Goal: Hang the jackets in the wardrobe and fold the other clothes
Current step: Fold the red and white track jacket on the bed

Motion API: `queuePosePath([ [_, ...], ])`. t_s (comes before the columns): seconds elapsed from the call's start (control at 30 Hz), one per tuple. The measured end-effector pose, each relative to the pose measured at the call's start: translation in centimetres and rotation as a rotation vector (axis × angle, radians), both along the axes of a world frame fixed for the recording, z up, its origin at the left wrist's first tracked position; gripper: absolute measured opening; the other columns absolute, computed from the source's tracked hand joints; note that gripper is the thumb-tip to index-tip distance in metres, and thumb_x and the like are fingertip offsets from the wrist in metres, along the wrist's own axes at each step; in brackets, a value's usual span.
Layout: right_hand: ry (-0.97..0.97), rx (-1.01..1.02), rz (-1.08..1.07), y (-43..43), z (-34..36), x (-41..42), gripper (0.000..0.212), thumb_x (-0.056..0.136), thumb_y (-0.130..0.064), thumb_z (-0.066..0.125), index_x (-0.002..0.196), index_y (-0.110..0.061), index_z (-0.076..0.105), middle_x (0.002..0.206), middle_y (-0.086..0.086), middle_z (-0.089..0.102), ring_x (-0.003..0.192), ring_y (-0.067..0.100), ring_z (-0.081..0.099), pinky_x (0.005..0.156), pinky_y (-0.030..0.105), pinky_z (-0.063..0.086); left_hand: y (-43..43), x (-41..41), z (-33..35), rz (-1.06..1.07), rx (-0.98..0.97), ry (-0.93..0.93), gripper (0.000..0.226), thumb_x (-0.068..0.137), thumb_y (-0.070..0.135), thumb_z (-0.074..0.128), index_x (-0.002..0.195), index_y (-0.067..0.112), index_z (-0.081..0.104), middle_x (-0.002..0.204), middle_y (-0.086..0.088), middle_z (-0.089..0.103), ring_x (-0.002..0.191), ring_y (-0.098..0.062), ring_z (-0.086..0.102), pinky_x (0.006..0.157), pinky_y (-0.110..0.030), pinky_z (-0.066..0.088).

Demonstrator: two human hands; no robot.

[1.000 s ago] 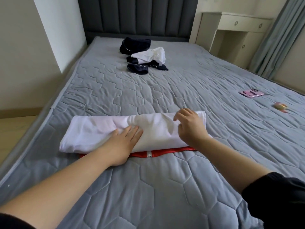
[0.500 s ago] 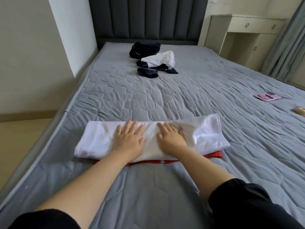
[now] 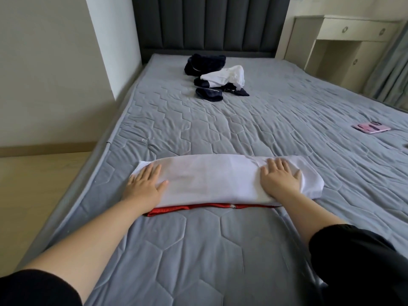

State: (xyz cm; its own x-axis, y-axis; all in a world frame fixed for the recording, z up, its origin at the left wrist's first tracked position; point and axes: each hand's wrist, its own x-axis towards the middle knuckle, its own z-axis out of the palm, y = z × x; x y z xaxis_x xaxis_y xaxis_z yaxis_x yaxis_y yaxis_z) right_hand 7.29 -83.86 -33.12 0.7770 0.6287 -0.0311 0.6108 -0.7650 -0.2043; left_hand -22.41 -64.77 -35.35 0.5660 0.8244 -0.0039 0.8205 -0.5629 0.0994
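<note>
— Hands first: left hand (image 3: 144, 187) laid flat, fingers straight and a little spread, pressing on the left end of the folded white garment (image 3: 212, 180)?
— Yes. Same for right hand (image 3: 279, 181): flat, fingers straight, pressing near the right end. No grip from either, only palms down on cloth.
— And where on the bed (image 3: 198, 250)?
— Lying crosswise as a long band on the near half, closer to the left edge. Red fabric (image 3: 176, 210) peeking out along the near edge, under the white.
— Farther out?
— Pile (image 3: 218, 78) of dark and white clothes up near the headboard (image 3: 209, 21), well apart from the garment. Pink phone (image 3: 371, 129) lying flat toward the right side. Beyond the bed, pale desk (image 3: 344, 40) and grey curtain (image 3: 395, 69). Black sleeves (image 3: 357, 261) on both arms, forearms bare.
</note>
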Motion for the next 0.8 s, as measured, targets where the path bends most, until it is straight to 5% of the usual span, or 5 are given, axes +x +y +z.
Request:
queuePosePath([
  [0.23, 0.172, 0.045, -0.151, -1.0, 0.1, 0.5, 0.059, 0.098, -0.045, 0.011, 0.152, -0.022, 0.009, 0.159, 0.0, -0.005, 0.146, 0.016, -0.007, 0.115, 0.051, -0.002, -0.7, -0.6, 1.0, 0.012, 0.031, 0.0, 0.06, 0.099, 0.049, 0.021, 0.151, 0.025, 0.004, 0.159, 0.004, 0.001, 0.146, -0.012, -0.001, 0.117, -0.042, 0.005],
  [0.33, 0.113, 0.002, -0.16, -0.4, 1.5, -0.2, 0.06, 0.098, -0.043, 0.013, 0.152, -0.018, 0.005, 0.159, 0.006, -0.009, 0.146, 0.019, -0.01, 0.116, 0.051, -0.005, -2.2, -1.3, 2.6, -0.255, 0.322, -0.119, 0.057, 0.093, 0.041, 0.032, 0.143, 0.015, 0.039, 0.151, -0.01, 0.032, 0.141, -0.027, 0.026, 0.11, -0.052, 0.022],
  [0.47, -0.25, 0.213, 0.33, 0.5, 3.3, -4.0, 0.061, 0.094, -0.038, 0.043, 0.145, -0.009, 0.03, 0.156, 0.013, 0.02, 0.144, 0.026, 0.017, 0.114, 0.042, 0.011, -4.3, -0.4, 2.7, -0.717, 0.351, -0.181, 0.07, 0.079, 0.055, 0.045, 0.133, 0.012, 0.052, 0.137, -0.012, 0.05, 0.127, -0.027, 0.047, 0.105, -0.046, 0.035],
  [0.63, -0.29, 0.104, 0.769, -0.2, 0.2, -9.5, 0.08, 0.072, -0.053, 0.058, 0.14, -0.014, 0.041, 0.15, 0.008, 0.034, 0.138, 0.028, 0.029, 0.11, 0.045, 0.024, -6.4, 1.4, 2.2, -0.502, 0.302, 0.063, 0.077, 0.079, 0.025, 0.058, 0.148, 0.016, 0.026, 0.152, -0.005, 0.029, 0.14, -0.021, 0.027, 0.112, -0.04, 0.022],
  [0.8, -0.385, 0.044, 0.711, -1.2, 0.6, -6.8, 0.074, 0.067, -0.014, 0.074, 0.135, -0.004, 0.047, 0.141, 0.017, 0.045, 0.129, 0.034, 0.044, 0.103, 0.049, 0.035, -6.1, 1.6, 2.7, -0.542, 0.599, -0.183, 0.043, 0.069, 0.003, 0.044, 0.099, 0.008, 0.074, 0.087, -0.01, 0.071, 0.079, -0.025, 0.07, 0.049, -0.031, 0.056],
])
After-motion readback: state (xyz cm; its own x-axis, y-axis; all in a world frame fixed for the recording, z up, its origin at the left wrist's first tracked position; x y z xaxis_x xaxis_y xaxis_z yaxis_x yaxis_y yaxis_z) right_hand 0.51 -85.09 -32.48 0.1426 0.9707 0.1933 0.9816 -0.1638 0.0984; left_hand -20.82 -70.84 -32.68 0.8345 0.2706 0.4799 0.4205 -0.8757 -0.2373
